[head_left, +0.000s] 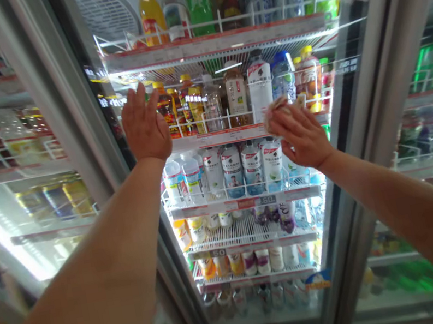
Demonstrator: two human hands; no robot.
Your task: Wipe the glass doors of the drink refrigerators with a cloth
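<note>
My left hand [145, 123] lies flat with fingers stretched against the glass door [238, 230] of a drinks fridge, close to its left frame. Behind it on the shelf stand yellow-capped bottles [192, 105]. On the right side of the same pane, my right hand [298, 131] presses a crumpled, light-coloured cloth [277, 113] to the glass, fingers bent over it. A white-labelled bottle [259, 82] shows just behind the cloth, inside the fridge. Part of the cloth is hidden under my fingers.
Shelves of bottled drinks [233, 170] fill the fridge behind the glass. Metal door frames [50, 90] run down the left and right [383, 45]. More stocked fridge sections flank them. A round grille [103, 9] shows at upper left, and a blue sticker [318, 279] low on the right.
</note>
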